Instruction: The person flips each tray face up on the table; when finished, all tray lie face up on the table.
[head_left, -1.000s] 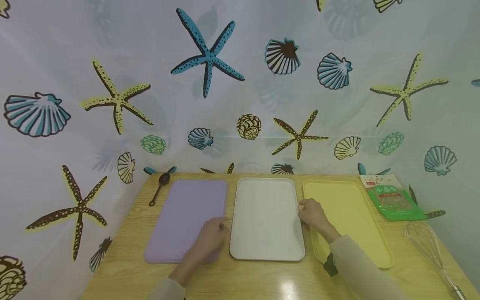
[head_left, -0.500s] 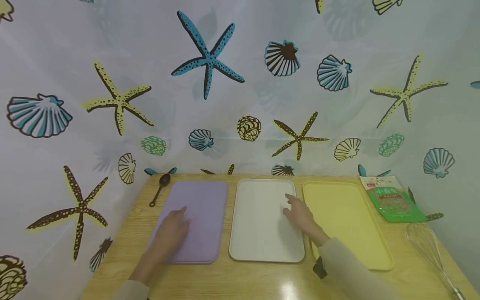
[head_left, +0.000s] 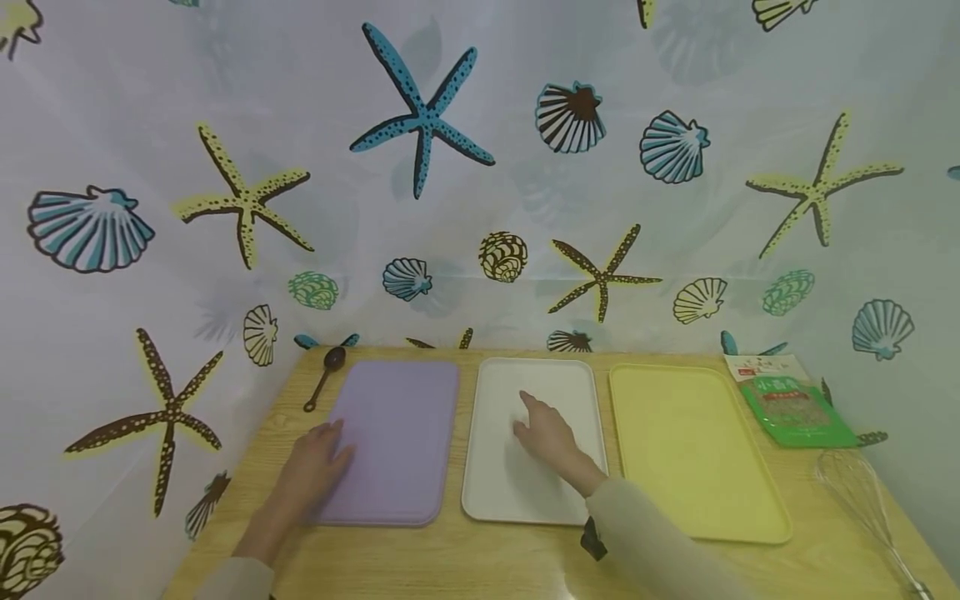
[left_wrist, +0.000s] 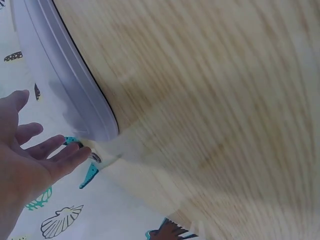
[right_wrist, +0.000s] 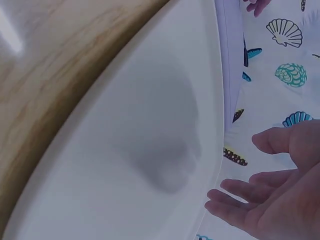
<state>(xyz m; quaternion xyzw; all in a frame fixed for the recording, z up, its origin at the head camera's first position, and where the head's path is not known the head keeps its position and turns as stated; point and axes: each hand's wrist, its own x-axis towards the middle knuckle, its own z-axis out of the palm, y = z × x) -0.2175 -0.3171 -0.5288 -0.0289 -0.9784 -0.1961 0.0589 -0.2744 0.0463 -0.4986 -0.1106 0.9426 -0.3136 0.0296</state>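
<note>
My left hand (head_left: 310, 471) hovers at the left edge of the purple tray (head_left: 401, 442), its fingers loosely bent and holding nothing. In the left wrist view the same hand (left_wrist: 30, 155) is apart from the purple tray (left_wrist: 70, 70). Over the white tray (head_left: 498, 492) my right hand (head_left: 551, 437) hangs in the air with nothing in it. Its shadow falls on the white tray (right_wrist: 100, 150) in the right wrist view, where thumb and fingers of the right hand (right_wrist: 275, 190) are spread apart.
To the right lies a yellow tray (head_left: 697, 450). Beyond it are a green and white food packet (head_left: 798, 408) and a wire whisk (head_left: 862, 496). A dark spoon (head_left: 326, 375) lies at the back left of the wooden table (head_left: 420, 558). A patterned curtain (head_left: 480, 183) hangs behind.
My left hand has moved left from the gap between the purple and white trays, across the purple one. My right hand has left the white tray's right edge and moved left over it.
</note>
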